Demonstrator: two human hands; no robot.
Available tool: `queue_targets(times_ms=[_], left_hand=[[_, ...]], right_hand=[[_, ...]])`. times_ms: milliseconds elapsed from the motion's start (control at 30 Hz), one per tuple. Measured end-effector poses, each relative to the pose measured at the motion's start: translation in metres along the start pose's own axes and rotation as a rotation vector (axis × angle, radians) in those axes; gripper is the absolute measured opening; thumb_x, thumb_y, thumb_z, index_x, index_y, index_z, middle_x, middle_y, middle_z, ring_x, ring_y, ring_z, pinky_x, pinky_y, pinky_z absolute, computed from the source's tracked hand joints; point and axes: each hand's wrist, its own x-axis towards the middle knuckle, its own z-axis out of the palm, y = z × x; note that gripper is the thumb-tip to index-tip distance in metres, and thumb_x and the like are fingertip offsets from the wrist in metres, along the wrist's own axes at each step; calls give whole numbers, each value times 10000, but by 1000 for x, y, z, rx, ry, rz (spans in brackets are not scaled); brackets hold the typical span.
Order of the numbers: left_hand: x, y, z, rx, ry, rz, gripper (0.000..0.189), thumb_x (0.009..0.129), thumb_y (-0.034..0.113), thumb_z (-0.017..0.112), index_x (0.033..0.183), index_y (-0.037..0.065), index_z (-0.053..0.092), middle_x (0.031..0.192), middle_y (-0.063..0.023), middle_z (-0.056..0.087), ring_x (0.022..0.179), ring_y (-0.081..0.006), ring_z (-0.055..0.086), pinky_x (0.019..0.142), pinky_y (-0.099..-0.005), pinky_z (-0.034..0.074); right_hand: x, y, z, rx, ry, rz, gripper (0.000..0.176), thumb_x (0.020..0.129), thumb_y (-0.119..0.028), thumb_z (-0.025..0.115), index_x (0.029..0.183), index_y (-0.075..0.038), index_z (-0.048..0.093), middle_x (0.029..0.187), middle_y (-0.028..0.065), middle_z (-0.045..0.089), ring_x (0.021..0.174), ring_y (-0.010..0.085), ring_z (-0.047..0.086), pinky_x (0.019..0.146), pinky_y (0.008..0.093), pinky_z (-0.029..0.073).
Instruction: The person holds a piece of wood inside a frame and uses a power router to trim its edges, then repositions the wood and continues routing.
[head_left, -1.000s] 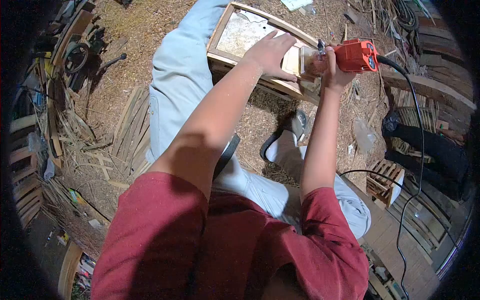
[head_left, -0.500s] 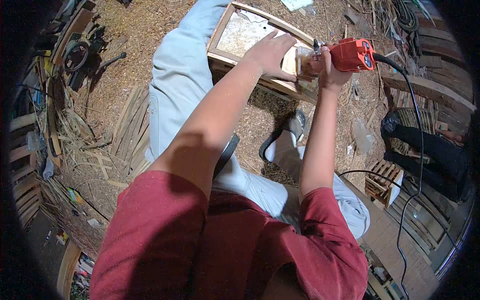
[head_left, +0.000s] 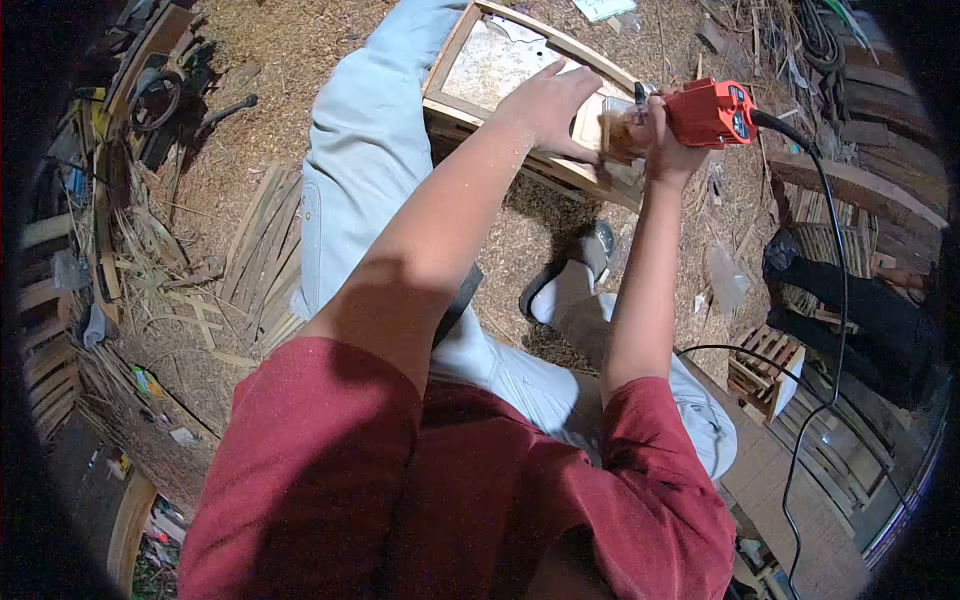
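A red-orange power tool with a rounded plastic body (head_left: 708, 112) is at the right end of a long, shallow box with a light-brown wooden rim (head_left: 450, 55). The tool's clear, squarish plastic base (head_left: 624, 135) sits over that end of the box; whether it lies flat there, I cannot tell. The person's right hand (head_left: 676, 148) is closed around the tool's body, just beyond the box's right end. The left hand (head_left: 550, 108) lies palm down across the middle of the box, fingers spread wide and thumb toward the near side, next to the clear base. Inside the rim, left of that hand, shows a pale, stained flat panel (head_left: 497, 68).

A thick black cord (head_left: 843, 250) leaves the tool and loops down well to the right of the box. A leg in pale blue trousers (head_left: 370, 130) runs along the box's left end, and a dark shoe (head_left: 598, 248) rests below its near side. Sawdust-strewn ground (head_left: 270, 60) surrounds the box. Farther left and nearer than the box lies a bundle of thin wooden strips (head_left: 263, 250). Far right of the box are another person's dark-clothed legs (head_left: 860, 300), near a small slatted wooden crate (head_left: 766, 372).
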Motion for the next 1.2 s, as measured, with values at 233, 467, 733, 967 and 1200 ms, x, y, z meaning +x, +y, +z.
queue_targets(times_ms=[233, 467, 733, 967, 1200], left_hand=[[-1, -1, 1, 7, 20, 4, 1171, 724, 745, 797, 1535, -14, 427, 1577, -198, 491, 1506, -296, 435, 1334, -445, 215], [-1, 0, 1, 51, -22, -29, 1225, 709, 813, 757, 1568, 17, 399, 1604, -149, 469, 1530, -243, 404, 1338, -431, 200], [0, -3, 4, 34, 10, 0, 1195, 704, 795, 773, 1543, 19, 424, 1573, -147, 497, 1520, -253, 415, 1332, -447, 208], [0, -2, 5, 41, 26, -3, 1186, 705, 796, 767, 1538, 20, 433, 1571, -146, 500, 1520, -255, 416, 1332, -449, 209], [0, -2, 1, 6, 13, 2, 1173, 720, 748, 796, 1526, -21, 432, 1582, -195, 482, 1517, -283, 421, 1331, -435, 219]], right_hand=[[4, 14, -11, -68, -78, -88, 395, 828, 16, 850, 1158, 17, 633, 1077, 129, 749, 995, 222, 724, 919, 370, 601], [6, 1, -11, 25, 2, -96, 311, 766, -120, 926, 974, -44, 708, 936, 43, 774, 887, 185, 743, 864, 355, 587], [6, 12, -16, -87, -33, -96, 306, 822, -41, 869, 1064, 12, 690, 1019, 102, 763, 925, 198, 732, 872, 349, 598], [5, 8, -12, -186, -50, -78, 311, 827, -51, 867, 1075, 15, 691, 1019, 93, 759, 908, 190, 724, 853, 348, 598], [5, 5, -9, -296, -89, -64, 312, 831, -65, 867, 1080, 14, 697, 1036, 92, 751, 899, 187, 719, 828, 351, 604]])
